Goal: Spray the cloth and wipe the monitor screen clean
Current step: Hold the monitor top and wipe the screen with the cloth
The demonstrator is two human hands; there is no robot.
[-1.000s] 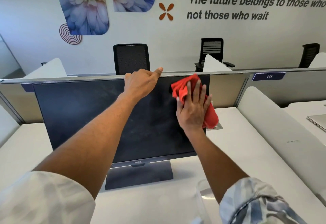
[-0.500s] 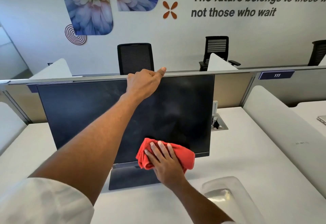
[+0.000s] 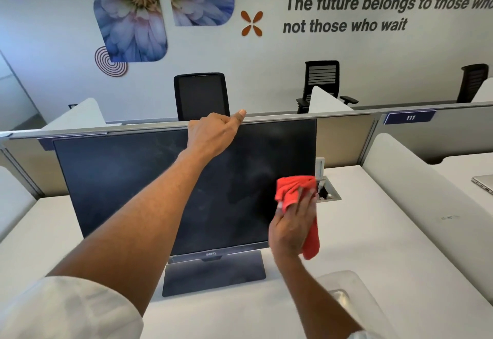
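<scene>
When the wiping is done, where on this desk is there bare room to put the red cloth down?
Bare desk lies right of the monitor, between the cable hatch and the side divider. Another bare patch sits left of the monitor stand. The near right is crowded by a clear object, and the right hand holds the cloth.

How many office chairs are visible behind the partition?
3: one solid-backed chair behind the monitor, one slatted chair right of it, one at far right. Partitions may hide more.
</scene>
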